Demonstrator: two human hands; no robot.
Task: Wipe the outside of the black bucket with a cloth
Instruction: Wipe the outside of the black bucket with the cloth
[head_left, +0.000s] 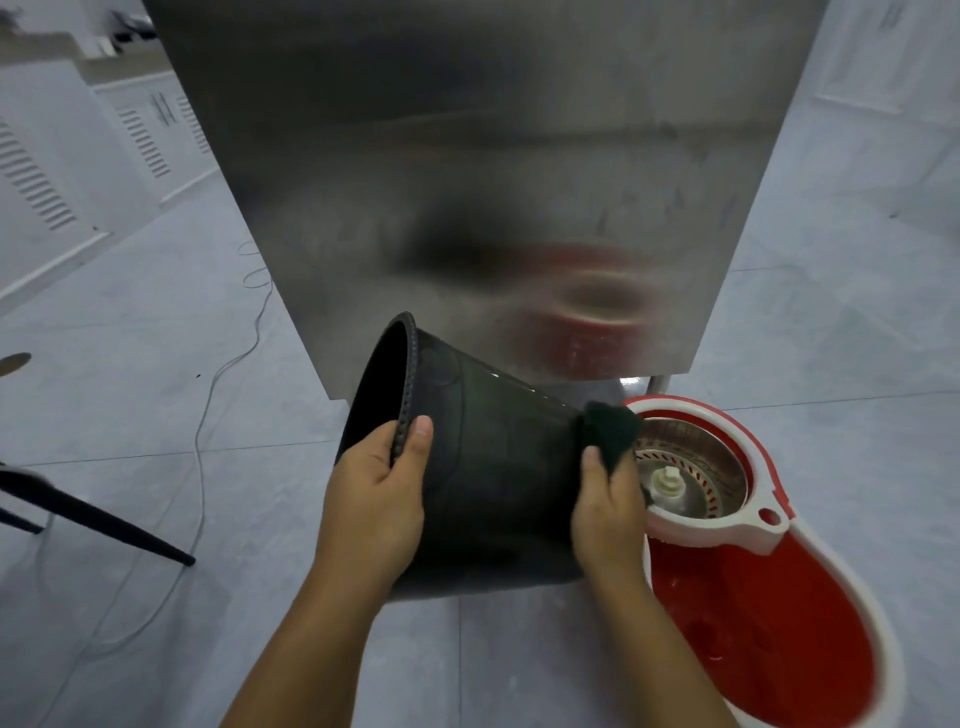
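Note:
The black bucket (493, 467) lies tipped on its side above the floor, its open mouth facing left and its base to the right. My left hand (376, 499) grips the beaded rim, thumb on the outside wall and fingers inside. My right hand (608, 512) presses a dark cloth (613, 428) against the bucket's base end. Most of the cloth is bunched above my fingers; the bucket's far side is hidden.
A red and white spin-mop bucket (769, 587) with a steel spinner basket (691, 467) stands on the floor at the right, close to my right hand. A tall stainless-steel panel (467, 182) rises behind. A thin cable (202, 431) and a black chair leg (104, 525) lie left.

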